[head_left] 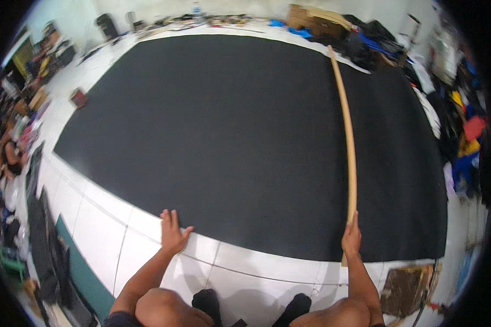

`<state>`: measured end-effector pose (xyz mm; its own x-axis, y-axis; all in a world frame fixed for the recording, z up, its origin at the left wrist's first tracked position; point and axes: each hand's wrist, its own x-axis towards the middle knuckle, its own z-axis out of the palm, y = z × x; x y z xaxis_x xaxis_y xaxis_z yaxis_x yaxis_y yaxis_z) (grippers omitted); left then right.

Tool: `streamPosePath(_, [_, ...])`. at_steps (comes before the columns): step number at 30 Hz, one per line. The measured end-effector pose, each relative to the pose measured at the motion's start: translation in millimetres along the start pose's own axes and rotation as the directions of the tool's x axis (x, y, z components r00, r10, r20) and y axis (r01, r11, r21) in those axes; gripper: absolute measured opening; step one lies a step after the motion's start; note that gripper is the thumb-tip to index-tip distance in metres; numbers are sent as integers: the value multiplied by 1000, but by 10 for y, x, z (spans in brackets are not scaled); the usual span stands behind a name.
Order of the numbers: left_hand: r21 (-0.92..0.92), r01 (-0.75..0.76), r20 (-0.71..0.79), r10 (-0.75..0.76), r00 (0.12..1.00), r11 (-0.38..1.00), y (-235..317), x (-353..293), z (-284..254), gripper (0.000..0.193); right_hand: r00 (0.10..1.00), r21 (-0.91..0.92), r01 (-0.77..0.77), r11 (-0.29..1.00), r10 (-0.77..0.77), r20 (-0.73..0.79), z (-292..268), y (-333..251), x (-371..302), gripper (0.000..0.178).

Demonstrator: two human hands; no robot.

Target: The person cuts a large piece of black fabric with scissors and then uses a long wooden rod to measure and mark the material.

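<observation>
A large black sheet (218, 131), cloth or similar material, lies spread over the white tiled floor in front of me. Across its right part runs a long pale wooden strip (347, 131), from the far edge to just past the near edge. My right hand (352, 238) is closed around the strip close to its near end. At the sheet's near edge, my left hand (173, 233) rests with fingers stretched and thumb apart, holding nothing.
A brown wrapped block (406, 290) sits at the near right, a small reddish box (78, 98) by the left edge. Dark strips (45, 245) and a green piece (82, 272) lie at left. A cardboard box (322, 22) and black bags stand at the back; heaped goods line both sides.
</observation>
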<state>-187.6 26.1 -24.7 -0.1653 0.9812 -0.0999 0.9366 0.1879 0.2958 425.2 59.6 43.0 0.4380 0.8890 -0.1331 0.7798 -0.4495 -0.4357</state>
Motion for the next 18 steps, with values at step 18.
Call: streamPosePath(18, [-172,50,-70,-63,996,984,-11,-112,-267,76,410,-7,869,495,-711,571,1418,-2637,-318,56])
